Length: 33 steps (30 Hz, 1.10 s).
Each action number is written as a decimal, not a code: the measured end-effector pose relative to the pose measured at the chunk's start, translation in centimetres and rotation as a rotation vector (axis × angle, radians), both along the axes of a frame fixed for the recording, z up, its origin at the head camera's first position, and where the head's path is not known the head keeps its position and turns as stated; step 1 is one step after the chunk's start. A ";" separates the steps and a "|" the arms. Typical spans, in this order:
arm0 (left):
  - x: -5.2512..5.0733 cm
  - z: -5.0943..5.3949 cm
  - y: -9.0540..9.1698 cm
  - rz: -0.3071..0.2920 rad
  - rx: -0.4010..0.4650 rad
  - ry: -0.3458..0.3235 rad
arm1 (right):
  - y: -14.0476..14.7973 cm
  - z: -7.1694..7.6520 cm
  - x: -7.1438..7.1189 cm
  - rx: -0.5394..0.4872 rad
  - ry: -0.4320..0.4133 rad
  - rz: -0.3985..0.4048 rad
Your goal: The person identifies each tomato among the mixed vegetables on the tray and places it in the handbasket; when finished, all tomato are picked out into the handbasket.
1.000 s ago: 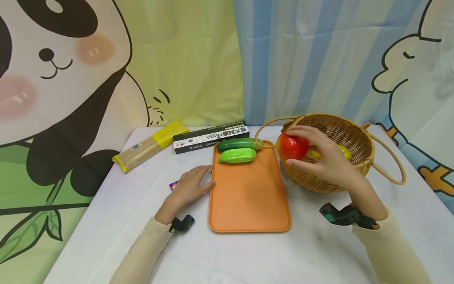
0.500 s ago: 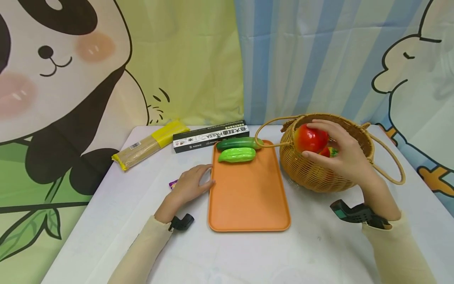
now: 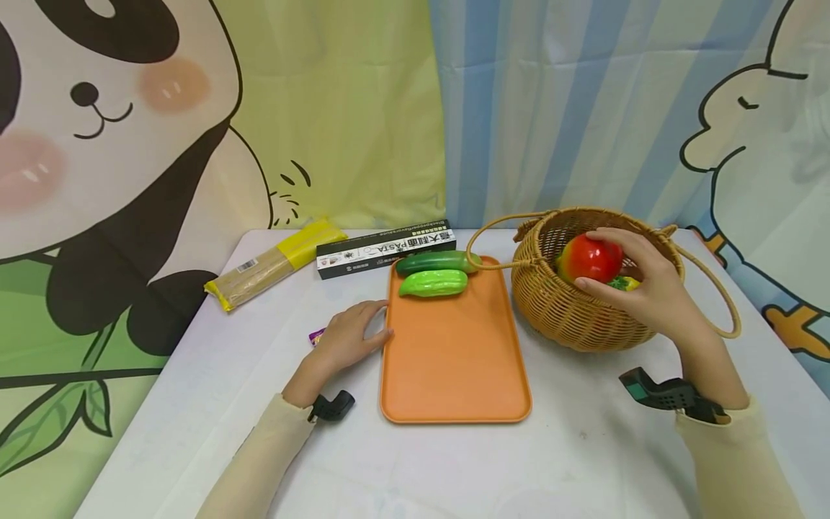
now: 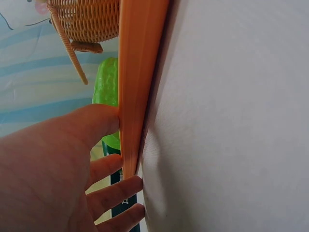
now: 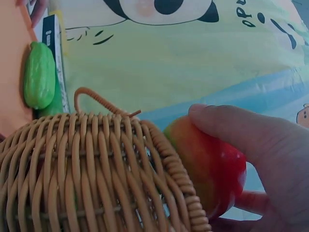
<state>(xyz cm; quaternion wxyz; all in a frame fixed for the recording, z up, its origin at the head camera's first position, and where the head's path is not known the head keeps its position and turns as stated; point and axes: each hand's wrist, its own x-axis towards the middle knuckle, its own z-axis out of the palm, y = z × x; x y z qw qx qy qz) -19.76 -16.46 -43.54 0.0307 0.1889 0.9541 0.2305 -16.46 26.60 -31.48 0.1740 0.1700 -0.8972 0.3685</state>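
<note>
In the head view my right hand [image 3: 648, 288] grips a glossy red fruit with a yellow-green side [image 3: 593, 259], thumb on the near side and fingers over the far side. The fruit is at the mouth of a round wicker basket [image 3: 564, 317], just inside the rim. The right wrist view shows the fruit [image 5: 207, 169] beside the woven rim. My left hand [image 3: 346, 335] rests at the left edge of an orange tray [image 3: 454, 360]; its thumb touches the rim in the left wrist view. A light green bumpy gourd [image 3: 433, 283] and a dark green cucumber [image 3: 428, 263] lie on the tray's far end.
Behind the tray lies a black-and-white pasta box [image 3: 385, 249], with a yellow noodle packet [image 3: 279, 265] to its left. A small purple wrapper [image 3: 315, 336] shows beside my left hand. Yellow and green items [image 3: 625, 283] sit inside the basket. One basket handle [image 3: 486, 267] overhangs the tray.
My right hand has carried the red fruit rightward, from the basket's left rim over its opening, and then lowered it slightly. My left hand has stayed at the tray edge.
</note>
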 end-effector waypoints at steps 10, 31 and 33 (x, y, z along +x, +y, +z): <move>0.2 0.0 0.0 0.001 -0.005 -0.002 | 0.9 -0.7 -0.2 0.010 -0.093 -0.014; 0.4 -0.1 -0.1 0.005 -0.007 -0.007 | 1.0 -1.1 -0.4 0.127 -0.152 0.075; 0.4 -0.1 -0.1 0.004 -0.006 -0.011 | 1.1 -1.2 -0.3 0.122 -0.141 0.082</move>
